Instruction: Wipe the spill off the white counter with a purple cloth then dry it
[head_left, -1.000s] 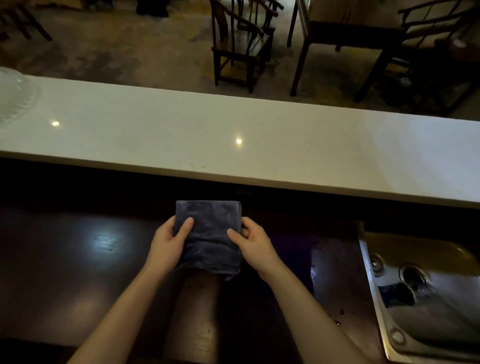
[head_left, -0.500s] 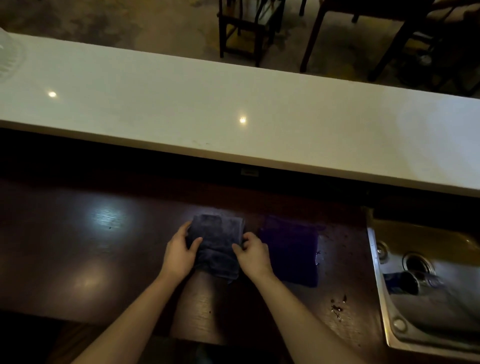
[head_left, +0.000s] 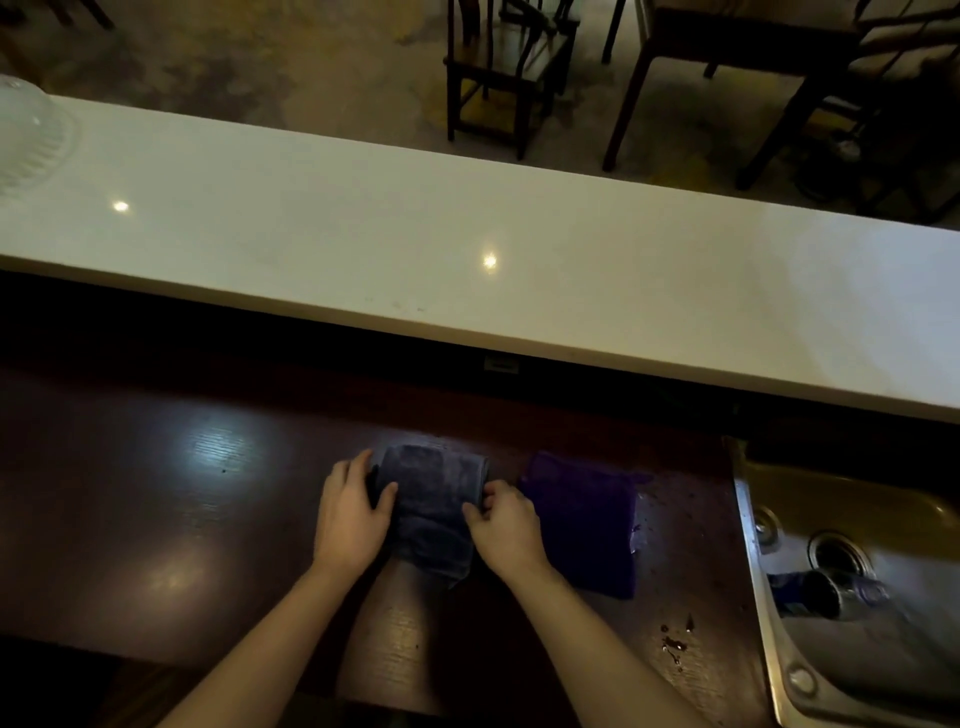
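Both of my hands rest on a folded grey-blue terry cloth (head_left: 434, 512) lying on the dark wooden lower worktop (head_left: 156, 519). My left hand (head_left: 350, 519) pinches its left edge, thumb on top and fingers curled at the side; my right hand (head_left: 506, 527) grips its right edge the same way, so both are closed narrowly on this one cloth.

The folded deep purple cloth (head_left: 584, 525) lies flat on the same worktop, just beside the grey one on its right, next to my right hand; whether they touch I cannot tell. Its long axis runs away from me, towards the long glossy white counter (head_left: 467, 260), which stands raised beyond the worktop and stretches left to right across my whole view. I can make out no clear spill on it in this dim light, only faint marks near its front edge.

My right hand is much the nearer to the purple cloth: I judge a short sideways shift would reach it. A stainless steel sink (head_left: 857, 571) sits farther right.
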